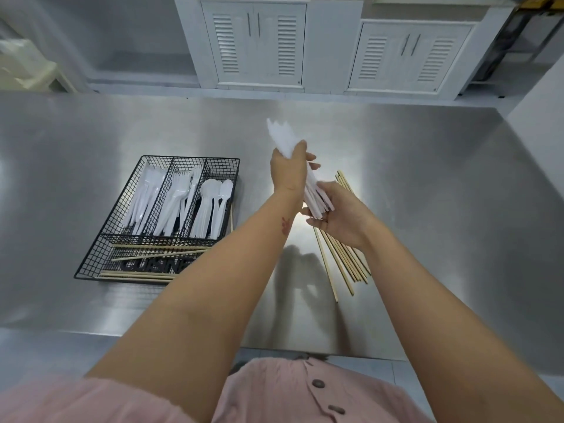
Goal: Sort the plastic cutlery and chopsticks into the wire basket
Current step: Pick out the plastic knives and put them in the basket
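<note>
A bundle of white plastic cutlery is held above the steel table between both hands. My left hand grips its upper part, where pointed tips stick out. My right hand cups the handle ends. A black wire basket sits at the left. Its three upper compartments hold white knives, forks and spoons. The long front compartment holds several wooden chopsticks. More loose chopsticks lie on the table under my right hand.
The steel table stretches wide to the right and far side. White louvred cabinet doors stand beyond its far edge. A pale plastic container sits at the back left. One chopstick lies beside the basket's right wall.
</note>
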`<control>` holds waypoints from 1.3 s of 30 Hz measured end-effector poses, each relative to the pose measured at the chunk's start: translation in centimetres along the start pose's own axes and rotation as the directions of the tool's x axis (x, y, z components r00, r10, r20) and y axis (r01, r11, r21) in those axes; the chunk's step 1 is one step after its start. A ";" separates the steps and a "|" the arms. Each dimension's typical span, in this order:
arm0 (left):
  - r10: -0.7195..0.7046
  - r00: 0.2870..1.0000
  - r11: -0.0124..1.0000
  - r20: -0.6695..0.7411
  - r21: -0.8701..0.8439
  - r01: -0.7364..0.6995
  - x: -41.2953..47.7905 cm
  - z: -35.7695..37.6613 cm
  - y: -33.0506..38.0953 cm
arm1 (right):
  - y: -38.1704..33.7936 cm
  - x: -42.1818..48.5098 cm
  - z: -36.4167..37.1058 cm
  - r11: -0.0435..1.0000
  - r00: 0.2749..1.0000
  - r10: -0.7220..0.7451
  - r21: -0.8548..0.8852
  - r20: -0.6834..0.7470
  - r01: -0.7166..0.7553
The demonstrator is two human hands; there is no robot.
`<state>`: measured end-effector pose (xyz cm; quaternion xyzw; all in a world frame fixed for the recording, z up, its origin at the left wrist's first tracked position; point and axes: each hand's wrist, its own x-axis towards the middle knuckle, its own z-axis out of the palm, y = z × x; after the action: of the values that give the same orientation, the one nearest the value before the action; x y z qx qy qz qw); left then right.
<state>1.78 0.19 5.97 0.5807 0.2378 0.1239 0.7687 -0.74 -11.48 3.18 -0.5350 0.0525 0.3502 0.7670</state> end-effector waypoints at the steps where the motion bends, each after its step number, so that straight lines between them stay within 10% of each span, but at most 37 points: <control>1: -0.033 0.999 0.999 -0.021 -0.009 0.033 0.3 -0.6 -0.3 | 0.0 0.1 0.2 0.987 1.000 -0.004 -0.162 0.002 0.004; 6: -0.177 0.983 0.984 -0.040 -0.008 0.177 1.5 -3.7 -1.2 | 0.5 0.5 3.5 0.601 0.986 -0.146 -0.799 -0.085 0.020; 16: -0.259 0.961 0.965 0.097 -0.006 0.261 3.1 -12.7 2.2 | 3.6 3.7 12.9 0.156 0.916 -0.392 -0.987 -0.092 -0.032; 21: -0.202 0.979 0.976 0.040 0.093 0.198 5.5 -19.0 3.4 | 6.0 6.8 18.0 0.202 0.924 -0.373 -0.979 -0.086 -0.009; 24: 0.066 0.993 0.924 -0.101 0.382 -0.023 6.6 -24.0 3.4 | 7.5 8.9 21.1 0.248 0.929 -0.359 -0.969 -0.092 0.000; 28: 0.385 0.922 0.419 -0.035 0.897 -0.141 7.8 -32.6 2.3 | 9.1 11.5 24.8 0.310 0.950 -0.297 -0.951 -0.099 -0.002; 32: 0.302 0.946 0.095 0.118 0.984 -0.153 7.7 -39.4 0.2 | 10.1 13.7 28.4 0.319 0.970 -0.212 -0.947 -0.115 -0.042; 39: 0.109 0.981 0.134 0.162 0.975 -0.176 7.4 -41.5 -1.3 | 10.3 16.3 32.9 0.380 0.954 -0.112 -0.899 -0.279 -0.218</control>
<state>-13.12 37.90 -5.69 0.9633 0.1847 -0.0037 0.1946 -4.34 26.50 1.57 -0.9140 -0.0203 0.2607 0.3103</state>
